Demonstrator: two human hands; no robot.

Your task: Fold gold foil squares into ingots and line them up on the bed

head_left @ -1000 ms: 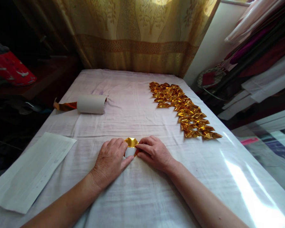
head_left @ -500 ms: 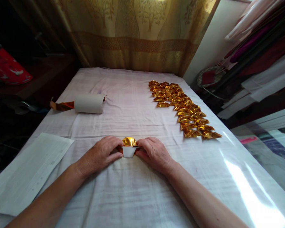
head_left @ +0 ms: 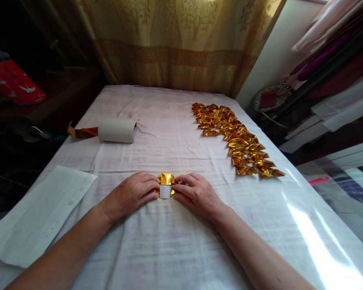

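Observation:
A small piece of gold foil paper (head_left: pixel 166 179), part folded and with its white back showing at the near half, lies on the sheet between my hands. My left hand (head_left: pixel 135 190) pinches its left edge with thumb and fingers. On the opposite edge my right hand (head_left: pixel 197 192) presses and grips the paper in the same way. The near corners are turned inward, gold side up, on both sides of the white patch. My fingertips hide the outer ends of the paper.
Several folded gold foil ingots (head_left: pixel 237 139) lie in rows at the right. A pale roll (head_left: pixel 116 130) with foil sticking out rests at the left, beyond a white paper sheet (head_left: pixel 42 215). A patterned curtain (head_left: pixel 181 48) hangs behind the white-covered surface (head_left: pixel 166 249).
The near side corners of the foil paper have been folded inward, so the white area is narrower and gold shows beside it. The view has shifted slightly.

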